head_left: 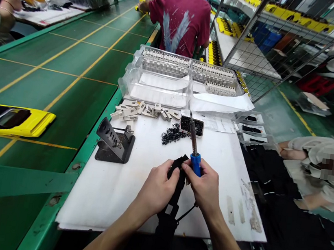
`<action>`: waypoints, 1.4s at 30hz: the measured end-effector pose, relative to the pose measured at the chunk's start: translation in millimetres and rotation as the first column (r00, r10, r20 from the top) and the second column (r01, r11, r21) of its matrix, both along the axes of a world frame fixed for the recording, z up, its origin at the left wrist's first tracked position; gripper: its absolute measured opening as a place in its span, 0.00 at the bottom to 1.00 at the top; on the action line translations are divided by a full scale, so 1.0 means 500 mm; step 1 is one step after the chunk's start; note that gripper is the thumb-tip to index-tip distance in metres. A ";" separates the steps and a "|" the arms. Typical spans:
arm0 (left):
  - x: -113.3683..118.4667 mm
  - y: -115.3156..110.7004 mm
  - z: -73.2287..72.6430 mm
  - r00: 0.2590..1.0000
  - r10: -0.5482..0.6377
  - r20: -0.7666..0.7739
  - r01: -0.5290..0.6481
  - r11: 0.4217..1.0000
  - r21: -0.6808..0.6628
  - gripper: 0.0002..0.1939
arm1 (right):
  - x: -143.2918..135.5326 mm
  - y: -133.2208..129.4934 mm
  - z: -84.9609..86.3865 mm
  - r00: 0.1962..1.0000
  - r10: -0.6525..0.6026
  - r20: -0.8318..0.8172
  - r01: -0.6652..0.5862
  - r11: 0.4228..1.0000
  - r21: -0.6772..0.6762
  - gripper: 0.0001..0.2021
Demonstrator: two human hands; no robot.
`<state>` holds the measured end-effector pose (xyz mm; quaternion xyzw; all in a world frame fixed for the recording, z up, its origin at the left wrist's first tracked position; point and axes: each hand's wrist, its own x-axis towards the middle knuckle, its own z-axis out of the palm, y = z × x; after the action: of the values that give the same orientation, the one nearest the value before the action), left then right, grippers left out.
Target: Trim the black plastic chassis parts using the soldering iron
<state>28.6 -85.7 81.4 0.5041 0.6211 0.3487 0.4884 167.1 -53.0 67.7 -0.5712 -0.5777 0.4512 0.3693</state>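
Note:
Over the white work board, my left hand (158, 187) is closed on a long black part (176, 190), thumb on top. The part's exact kind I cannot make out. My right hand (207, 187) is wrapped round the blue handle of a soldering iron (195, 163), whose metal shaft points up and away. The thumb and finger of that hand also touch the far end of the black part. A black cord runs beneath the right hand. Ahead lies a small box of black bits (195, 127), with a loose pile of small black pieces (172, 134) beside it.
A dark metal iron stand (115, 143) is at left. Pale grey blocks (130, 112) lie before clear trays (159, 93) at the back. Left runs a green conveyor (80, 58) carrying a yellow toy car (10, 120). Black parts (290, 215) and a co-worker (312, 164) are at right.

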 end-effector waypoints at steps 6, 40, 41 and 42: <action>-0.003 0.001 -0.001 0.999 0.015 0.042 -0.015 1.000 0.000 0.11 | -0.010 -0.013 0.005 0.999 -0.038 0.028 0.031 0.978 0.206 0.05; 0.003 -0.005 0.025 0.947 -0.022 -0.322 0.057 0.993 0.100 0.09 | -0.002 -0.010 -0.004 0.975 -0.024 0.222 -0.097 0.850 0.517 0.03; 0.002 -0.002 0.024 0.947 -0.025 -0.321 0.060 0.993 0.097 0.09 | -0.003 -0.010 -0.003 0.972 -0.028 0.231 -0.100 0.847 0.521 0.02; 0.000 0.000 0.023 0.952 -0.029 -0.306 0.061 0.994 0.094 0.09 | -0.004 -0.010 0.000 0.970 -0.034 0.240 -0.100 0.847 0.523 0.02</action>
<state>28.7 -85.6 93.1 0.5901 0.6584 0.2871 0.3685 165.2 -58.0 67.8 -0.4869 -0.7301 0.2078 0.4322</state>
